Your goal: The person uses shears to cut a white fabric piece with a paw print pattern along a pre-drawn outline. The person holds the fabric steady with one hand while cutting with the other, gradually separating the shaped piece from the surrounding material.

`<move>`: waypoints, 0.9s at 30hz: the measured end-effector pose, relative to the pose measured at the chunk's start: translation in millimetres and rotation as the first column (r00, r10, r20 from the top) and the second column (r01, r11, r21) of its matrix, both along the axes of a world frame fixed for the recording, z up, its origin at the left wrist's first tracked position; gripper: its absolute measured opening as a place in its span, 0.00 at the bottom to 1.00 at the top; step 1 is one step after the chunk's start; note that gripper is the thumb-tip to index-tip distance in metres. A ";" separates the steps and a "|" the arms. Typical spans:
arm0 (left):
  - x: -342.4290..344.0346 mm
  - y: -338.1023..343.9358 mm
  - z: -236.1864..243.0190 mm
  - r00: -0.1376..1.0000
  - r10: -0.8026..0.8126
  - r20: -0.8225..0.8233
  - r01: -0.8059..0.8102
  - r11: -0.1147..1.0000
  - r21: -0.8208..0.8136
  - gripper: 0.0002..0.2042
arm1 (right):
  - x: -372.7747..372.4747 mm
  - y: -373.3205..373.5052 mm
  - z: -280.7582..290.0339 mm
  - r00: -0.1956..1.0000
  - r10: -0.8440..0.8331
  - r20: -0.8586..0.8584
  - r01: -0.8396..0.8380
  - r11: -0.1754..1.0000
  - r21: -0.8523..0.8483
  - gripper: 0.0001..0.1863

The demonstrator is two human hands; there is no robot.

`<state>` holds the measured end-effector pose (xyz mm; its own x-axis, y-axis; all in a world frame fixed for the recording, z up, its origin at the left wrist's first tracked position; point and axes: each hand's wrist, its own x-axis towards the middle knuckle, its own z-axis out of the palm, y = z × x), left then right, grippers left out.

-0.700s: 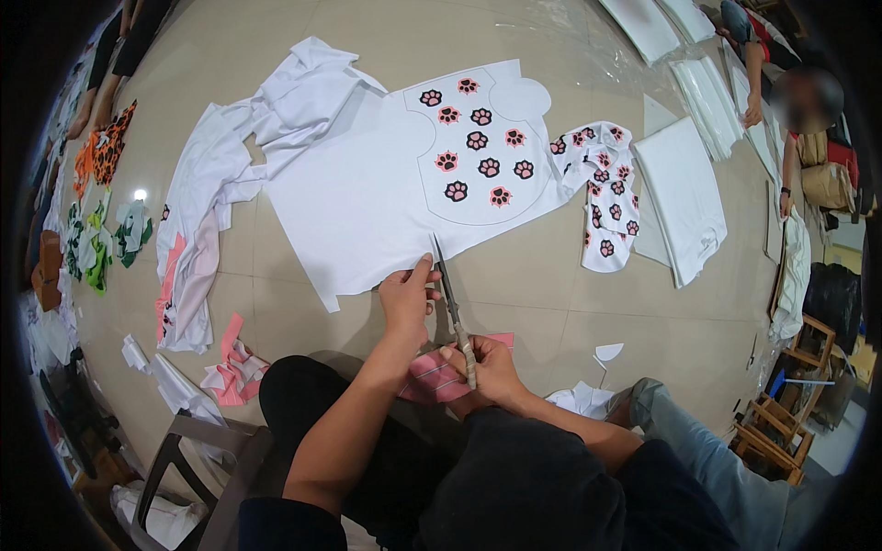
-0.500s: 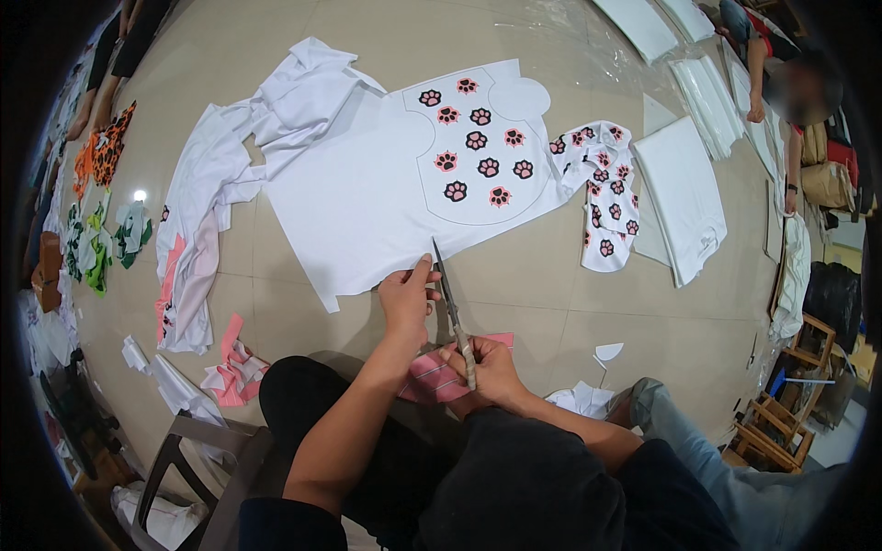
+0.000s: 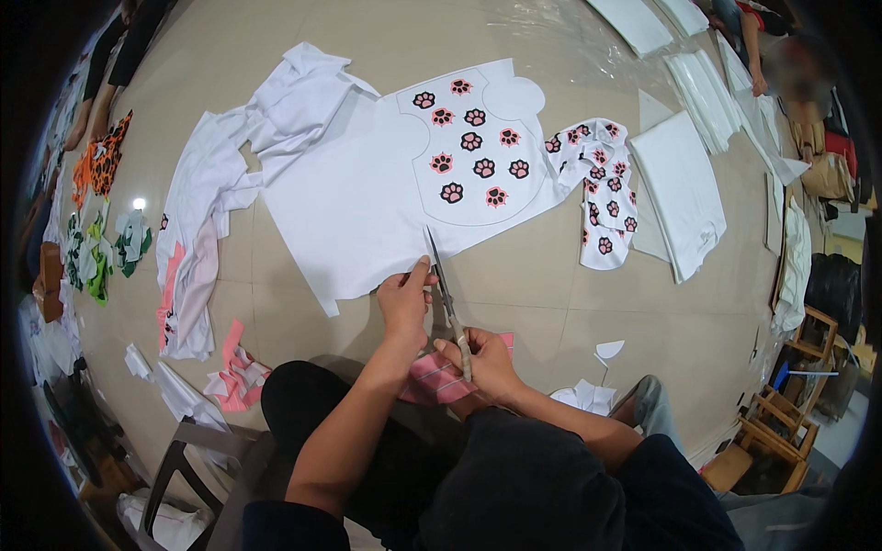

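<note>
A large sheet of white fabric [image 3: 340,202] is spread out before me, with an outlined panel of pink and black paw prints [image 3: 471,140] on its right part. My right hand [image 3: 487,363] is wrapped round the handles of a pair of scissors [image 3: 444,298]. The long blades look nearly closed and point away from me, their tip over the fabric's near edge. Beside the blades, my left hand [image 3: 404,298] pinches that near edge between thumb and fingers. Pink striped cloth [image 3: 441,376] lies under my right hand, partly hidden by it.
Paw-print fabric pieces [image 3: 606,193] and folded white fabric [image 3: 680,193] lie to the right. Crumpled white fabric [image 3: 211,174] and pink scraps [image 3: 239,372] are at the left. A dark chair [image 3: 175,468] stands near left. At the upper right is another person's arm [image 3: 753,60].
The scissors and my hands have shifted very slightly against the fabric; both grips stay the same. The whole view has moved a little. At far right, the other person's arm has shifted.
</note>
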<state>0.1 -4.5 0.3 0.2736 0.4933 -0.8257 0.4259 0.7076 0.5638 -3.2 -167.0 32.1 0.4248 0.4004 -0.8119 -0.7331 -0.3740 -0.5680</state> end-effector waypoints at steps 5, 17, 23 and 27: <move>1.9 -1.2 2.9 1.000 0.010 0.001 -0.010 1.000 -0.008 0.15 | -1.3 2.6 -9.3 0.999 -0.053 -0.001 0.053 0.998 0.031 0.12; -0.6 -0.5 0.8 0.999 0.043 0.023 -0.042 0.999 -0.025 0.15 | -2.6 -0.7 -13.4 0.999 -0.024 -0.025 0.025 0.998 0.053 0.17; -4.4 -2.3 -0.8 0.999 0.028 0.039 -0.027 0.999 -0.032 0.15 | 6.1 10.9 -1.9 0.999 -0.017 0.050 0.018 1.000 -0.006 0.16; -5.9 -2.1 -4.2 0.999 0.028 0.022 -0.027 0.999 -0.021 0.16 | 15.9 20.9 3.4 0.998 -0.028 0.049 0.028 1.000 0.006 0.15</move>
<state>-5.7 -6.6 -3.9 0.2788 0.4836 -0.8297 0.3935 0.7305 0.5581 12.6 -146.2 35.5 0.4752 0.3925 -0.7875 -0.7143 -0.3506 -0.6057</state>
